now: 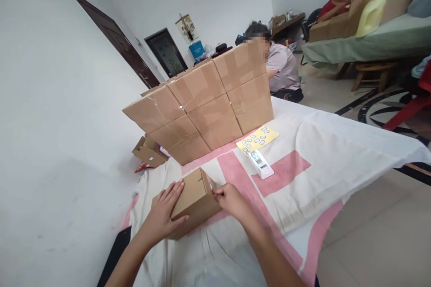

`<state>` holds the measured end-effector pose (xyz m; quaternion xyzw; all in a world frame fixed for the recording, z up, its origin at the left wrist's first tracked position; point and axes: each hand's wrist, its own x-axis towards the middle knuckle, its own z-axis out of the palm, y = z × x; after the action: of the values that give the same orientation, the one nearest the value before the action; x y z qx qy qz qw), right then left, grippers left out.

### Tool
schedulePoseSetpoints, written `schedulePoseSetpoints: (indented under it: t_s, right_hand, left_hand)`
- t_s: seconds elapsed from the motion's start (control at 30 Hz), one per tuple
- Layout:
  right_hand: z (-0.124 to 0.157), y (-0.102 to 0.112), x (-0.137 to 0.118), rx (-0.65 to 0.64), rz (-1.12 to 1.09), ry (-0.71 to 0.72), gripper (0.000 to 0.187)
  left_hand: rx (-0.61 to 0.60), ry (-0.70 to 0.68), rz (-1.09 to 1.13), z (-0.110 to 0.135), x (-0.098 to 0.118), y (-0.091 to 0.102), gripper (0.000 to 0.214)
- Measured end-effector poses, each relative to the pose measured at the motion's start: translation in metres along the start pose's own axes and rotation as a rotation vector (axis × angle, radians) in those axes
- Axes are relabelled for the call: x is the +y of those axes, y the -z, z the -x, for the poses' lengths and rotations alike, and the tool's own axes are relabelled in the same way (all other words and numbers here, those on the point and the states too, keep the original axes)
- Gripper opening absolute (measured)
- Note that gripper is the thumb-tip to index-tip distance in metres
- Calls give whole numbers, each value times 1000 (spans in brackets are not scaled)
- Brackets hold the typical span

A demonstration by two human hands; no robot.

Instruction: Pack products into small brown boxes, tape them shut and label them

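Note:
A closed brown cardboard box (193,193) lies on the cloth-covered table in front of me. My left hand (164,208) rests on its top with fingers stretched out flat, and the thumb lies along the near edge. At the box's right end, my right hand (226,195) has its fingers pinched together against the end face. A small white label (211,185) shows on that face just above the fingertips. Whatever the pinch may hold is hidden. Beyond the right hand lie a white device with a small screen (261,166) and a yellow sheet of white stickers (261,138).
A wall of taped cardboard boxes (208,103) stands across the table's far side. An open small carton (150,151) sits at its left end. Behind the wall is a person (284,67); another person (332,9) sits at a green-covered table (340,49) with a yellow jug (370,13).

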<state>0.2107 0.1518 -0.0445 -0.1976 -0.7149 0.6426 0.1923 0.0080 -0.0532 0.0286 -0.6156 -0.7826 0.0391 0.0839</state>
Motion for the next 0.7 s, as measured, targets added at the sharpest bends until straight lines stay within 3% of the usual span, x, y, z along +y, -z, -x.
schedulePoseSetpoints:
  t_s: [0.13,0.3,0.53,0.7]
  right_hand:
    - [4,-9,-13,93,33,-3,37]
    - [4,-26,-23,145,257,-37,47]
    - [-4,-42,-7,204,156,-44,53]
    - [-1,-41,-9,132,94,-3,43]
  left_hand:
    - [-50,14,21,1,-2,4,97]
    - [-79,26,26,4,-7,8,96]
    - [-70,-10,-6,5,-16,7,95]
    - [-72,-32,-15,6,-20,10,94]
